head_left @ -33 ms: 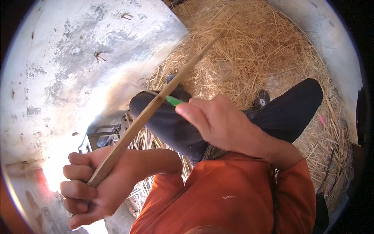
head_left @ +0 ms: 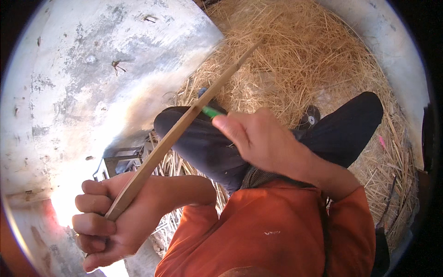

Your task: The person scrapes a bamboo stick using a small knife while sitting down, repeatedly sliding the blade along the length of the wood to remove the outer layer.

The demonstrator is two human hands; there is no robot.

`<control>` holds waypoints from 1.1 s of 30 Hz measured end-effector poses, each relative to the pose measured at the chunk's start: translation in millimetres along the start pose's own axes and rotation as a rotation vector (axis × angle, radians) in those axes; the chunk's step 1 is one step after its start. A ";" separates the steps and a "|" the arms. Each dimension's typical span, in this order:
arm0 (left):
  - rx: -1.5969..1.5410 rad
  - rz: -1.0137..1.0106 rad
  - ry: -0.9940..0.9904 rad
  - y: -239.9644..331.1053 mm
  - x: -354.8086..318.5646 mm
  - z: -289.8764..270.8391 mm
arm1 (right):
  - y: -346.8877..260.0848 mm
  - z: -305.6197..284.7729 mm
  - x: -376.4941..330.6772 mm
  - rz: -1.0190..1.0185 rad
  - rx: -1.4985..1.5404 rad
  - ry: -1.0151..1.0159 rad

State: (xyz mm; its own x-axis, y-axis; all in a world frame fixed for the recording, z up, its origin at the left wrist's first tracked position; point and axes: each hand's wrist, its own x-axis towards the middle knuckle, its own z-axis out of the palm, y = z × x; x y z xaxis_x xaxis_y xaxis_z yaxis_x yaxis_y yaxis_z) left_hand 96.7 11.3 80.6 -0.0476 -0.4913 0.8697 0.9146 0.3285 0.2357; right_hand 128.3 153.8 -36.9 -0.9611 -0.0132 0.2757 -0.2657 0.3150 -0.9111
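Observation:
A long, tan bamboo strip (head_left: 162,149) slants from the lower left up to the far middle, narrowing toward its far end. Its near end rests across the palm of my left hand (head_left: 121,220), with the fingers curled round it. My right hand (head_left: 264,142) grips a green-handled tool (head_left: 212,112), seemingly a knife, with the thumb along the handle. The handle's front end meets the strip around its middle, above my bent knee. Whatever blade lies at the strip is too blurred or hidden to make out.
Curly, straw-coloured shavings (head_left: 295,51) heap on the floor ahead. A worn, whitish panel (head_left: 69,92) with bits of wire sticking out stands at left. My crossed legs in dark trousers (head_left: 344,127) lie beneath my hands. A dark metal frame (head_left: 121,159) sits beside the panel.
My right hand and the green-handled tool have shifted slightly up and right along the strip. A thin blade seen left of the strip before is no longer clear. My left hand barely moves.

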 end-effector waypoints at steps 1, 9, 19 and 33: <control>0.006 0.008 -0.018 0.1 -0.6 -3.0 | 14.5 4.4 1.3 -0.016 -0.038 0.044; -0.086 0.031 -0.084 -8.5 0.9 -11.3 | 37.2 8.0 0.7 0.076 -0.273 0.110; -0.029 0.052 0.050 -6.1 -1.3 0.1 | 52.5 3.6 1.6 0.053 -0.269 0.095; -0.015 0.050 -0.021 -8.4 1.7 -6.6 | 69.9 0.8 4.1 0.150 -0.301 0.140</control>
State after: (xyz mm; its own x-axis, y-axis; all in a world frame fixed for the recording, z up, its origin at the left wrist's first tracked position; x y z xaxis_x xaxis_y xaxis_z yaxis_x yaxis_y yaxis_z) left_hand 91.6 2.4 77.3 -0.0095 -0.4577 0.8891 0.9221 0.3399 0.1849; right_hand 105.8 174.9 -99.7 -0.9628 0.1776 0.2035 -0.0682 0.5690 -0.8195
